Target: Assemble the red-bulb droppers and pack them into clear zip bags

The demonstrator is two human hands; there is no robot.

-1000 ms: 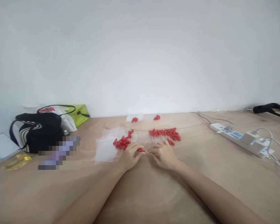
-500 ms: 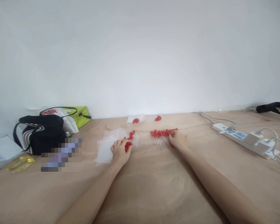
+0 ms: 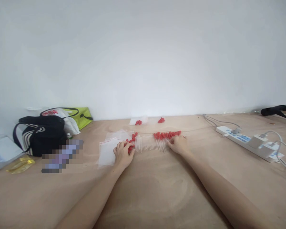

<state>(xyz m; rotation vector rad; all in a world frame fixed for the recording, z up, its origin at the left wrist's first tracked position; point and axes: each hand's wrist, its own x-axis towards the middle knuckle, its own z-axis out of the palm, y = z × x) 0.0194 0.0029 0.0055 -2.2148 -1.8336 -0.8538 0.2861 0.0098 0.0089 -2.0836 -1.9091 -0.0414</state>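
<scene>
My right grip (image 3: 179,144) has slid inward from the far end of the red row (image 3: 166,135); its fingertips bunch low at the thin sticks (image 3: 146,146), and I can't tell if they hold 1. My left grip (image 3: 123,155) curls over the red pile (image 3: 133,137), its hold hidden, with clear bags (image 3: 106,155) beside it. Beyond both grips, 2 small red clusters (image 3: 138,122) lie on the desk (image 3: 145,190).

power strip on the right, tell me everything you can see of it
The power strip is long, narrow and white, apparently hard plastic, with bluish patches on top. It lies flat on the table, slanting from far left to near right. A plug sits toward its far end, and two blocky white adapters toward its near end, with cords. Neither hand touches it. Any lettering is too small to read.
</scene>
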